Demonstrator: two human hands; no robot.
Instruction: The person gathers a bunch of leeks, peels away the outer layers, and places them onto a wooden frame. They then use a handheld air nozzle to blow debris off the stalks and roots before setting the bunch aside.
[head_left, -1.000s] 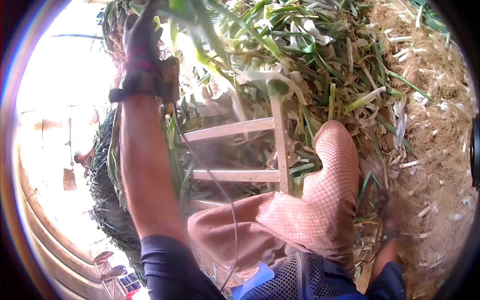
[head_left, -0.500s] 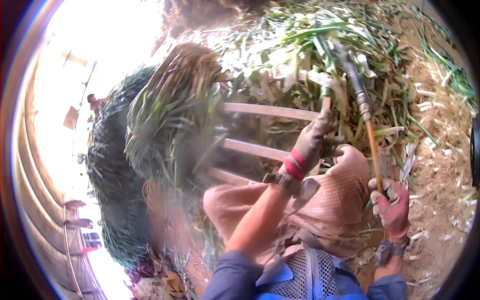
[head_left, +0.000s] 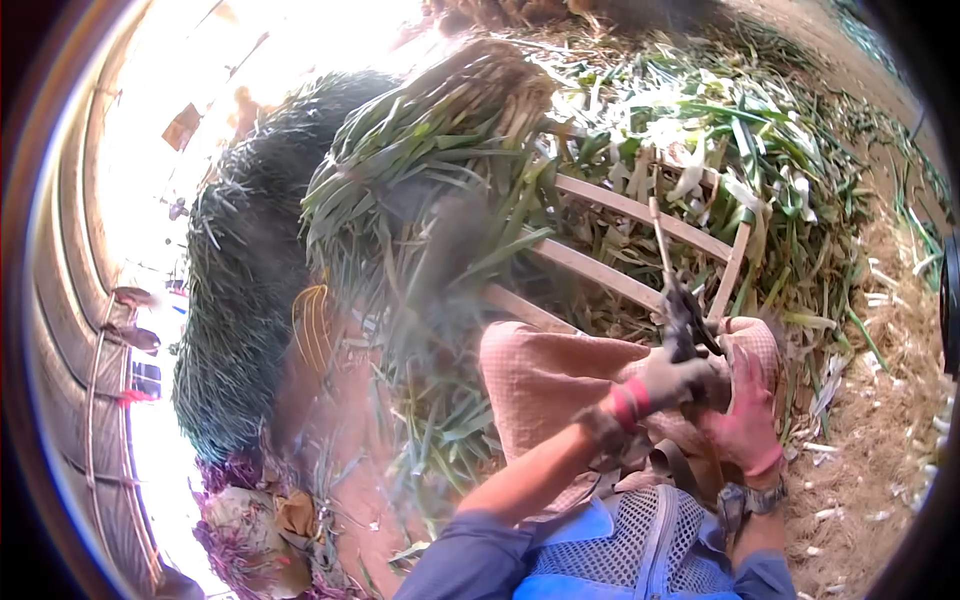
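Note:
In the head view, a black air gun with a thin pale nozzle points up and away from my lap. My left hand, in a dirty glove with a red cuff, is closed around its dark rear part. My right hand, in a pinkish glove, is closed beside it, around the brownish hose; its fingertips are partly hidden. Ahead of my knees lies a wooden slatted frame. A bunch of spring onions rests at the frame's left end, roots toward the back.
Stripped leaves lie heaped behind and under the frame. A tall stack of spring onions stands left, with a yellow cord near it. Roots and white scraps litter the ground at right. A tied sack sits lower left.
The air gun, which was swinging out on its hose from my right hand, is now drawn in over my lap. My left hand has come back from the frame and gripped it. The view has shifted left.

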